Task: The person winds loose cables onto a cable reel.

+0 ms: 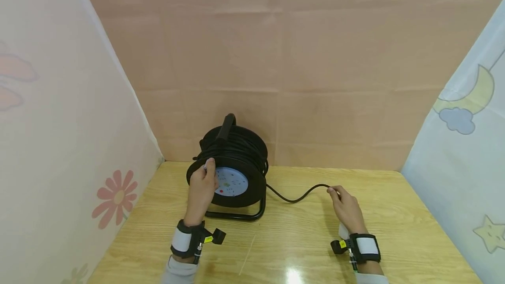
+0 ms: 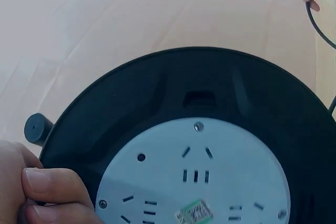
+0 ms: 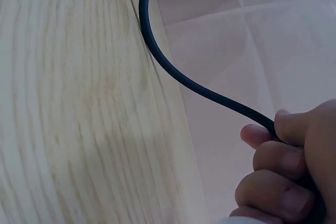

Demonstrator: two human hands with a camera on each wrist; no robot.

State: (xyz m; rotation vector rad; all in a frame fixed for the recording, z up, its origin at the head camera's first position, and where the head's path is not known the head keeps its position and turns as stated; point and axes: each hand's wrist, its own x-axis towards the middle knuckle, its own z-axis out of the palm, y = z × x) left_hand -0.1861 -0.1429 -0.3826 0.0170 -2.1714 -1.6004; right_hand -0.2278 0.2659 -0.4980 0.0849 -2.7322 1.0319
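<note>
A black cable reel (image 1: 258, 187) with a pale blue socket panel (image 2: 194, 182) stands on the table, its carry handle (image 1: 226, 128) on top. Cable is wound in many turns around its drum. My left hand (image 1: 203, 183) grips the reel at the left of its front face, fingers curled; the part inside the grip is hidden. The black cable (image 3: 205, 93) runs from the reel's right side in a slack curve to my right hand (image 1: 348, 207), which holds it between thumb and curled fingers. A white piece (image 1: 343, 231) shows below the right hand, partly covered by it.
The wooden table (image 1: 300, 231) meets a brown paper backdrop (image 1: 335, 100) close behind the reel. Pale printed sheets stand on both sides, with a flower (image 1: 118, 197) at left and a moon (image 1: 481, 91) at right.
</note>
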